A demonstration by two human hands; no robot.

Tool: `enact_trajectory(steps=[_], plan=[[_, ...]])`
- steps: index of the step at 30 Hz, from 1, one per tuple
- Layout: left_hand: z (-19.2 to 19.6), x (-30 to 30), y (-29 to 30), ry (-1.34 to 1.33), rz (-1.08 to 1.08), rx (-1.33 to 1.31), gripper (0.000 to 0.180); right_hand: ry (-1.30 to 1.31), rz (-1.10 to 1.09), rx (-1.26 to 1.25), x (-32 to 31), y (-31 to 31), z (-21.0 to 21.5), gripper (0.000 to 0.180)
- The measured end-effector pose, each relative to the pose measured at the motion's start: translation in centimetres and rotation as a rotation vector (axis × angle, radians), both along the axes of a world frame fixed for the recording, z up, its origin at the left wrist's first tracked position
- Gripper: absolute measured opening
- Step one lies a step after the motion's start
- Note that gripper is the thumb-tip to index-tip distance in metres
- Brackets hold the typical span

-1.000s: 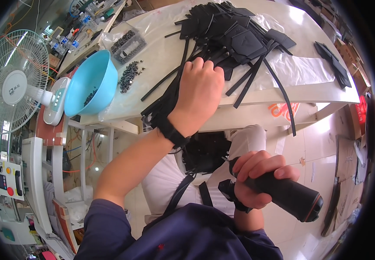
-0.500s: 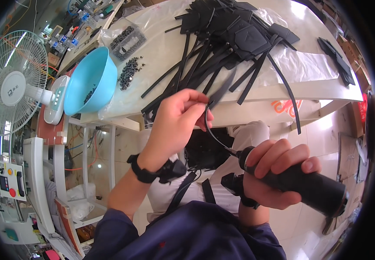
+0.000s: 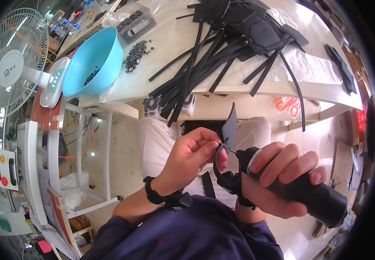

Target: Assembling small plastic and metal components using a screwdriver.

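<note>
Head view: I've got the left hand (image 3: 191, 158) pinching a small black strapped piece (image 3: 229, 128) between thumb and fingertips, out in front of the table edge and above the lap. Its flat pointed flap sticks up past the fingers, and a thin strap curls down below them. The right hand (image 3: 263, 193) is wrapped around a chunky black power driver (image 3: 319, 201), fingers over the top, with the bit aimed up and left at the pinched spot. Honestly can't tell from here if the tip is touching, it's too tiny. Both wrists have dark bands on.

On the white table (image 3: 131, 89) there's a big messy pile of black pieces (image 3: 239, 34), straps fanned out and some hanging over the front edge. Left of that I see a loose heap of small dark fasteners (image 3: 136, 55), a clear box (image 3: 143, 27) with more just behind, and a light-blue bowl (image 3: 81, 65) with some dark bits inside. White fan (image 3: 11, 69) at far left.
</note>
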State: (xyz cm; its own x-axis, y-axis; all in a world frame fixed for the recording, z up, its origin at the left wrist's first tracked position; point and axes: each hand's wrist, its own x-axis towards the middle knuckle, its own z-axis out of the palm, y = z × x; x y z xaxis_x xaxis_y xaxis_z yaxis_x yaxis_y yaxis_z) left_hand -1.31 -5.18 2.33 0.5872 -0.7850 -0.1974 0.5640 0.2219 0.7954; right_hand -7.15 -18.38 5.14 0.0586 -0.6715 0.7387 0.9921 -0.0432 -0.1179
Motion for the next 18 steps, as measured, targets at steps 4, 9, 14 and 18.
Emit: enact_trajectory(steps=[4, 9, 14, 18], plan=[[-0.9, -0.2, 0.4, 0.085, 0.009, -0.085, 0.01, -0.022, -0.028, -0.027, -0.3, 0.6, 0.2, 0.047], [-0.8, -0.8, 0.5, 0.188, 0.04, -0.169, 0.009, 0.025, -0.029, -0.032, -0.5, 1.1, 0.4, 0.045], [-0.7, -1.1, 0.2, 0.157, 0.051, -0.166, 0.009, 0.06, -0.046, 0.007, -0.6, 1.6, 0.5, 0.046], [-0.8, -1.1, 0.3, 0.16, 0.073, -0.167, 0.007, 0.051, -0.063, -0.006, -0.6, 1.8, 0.5, 0.046]])
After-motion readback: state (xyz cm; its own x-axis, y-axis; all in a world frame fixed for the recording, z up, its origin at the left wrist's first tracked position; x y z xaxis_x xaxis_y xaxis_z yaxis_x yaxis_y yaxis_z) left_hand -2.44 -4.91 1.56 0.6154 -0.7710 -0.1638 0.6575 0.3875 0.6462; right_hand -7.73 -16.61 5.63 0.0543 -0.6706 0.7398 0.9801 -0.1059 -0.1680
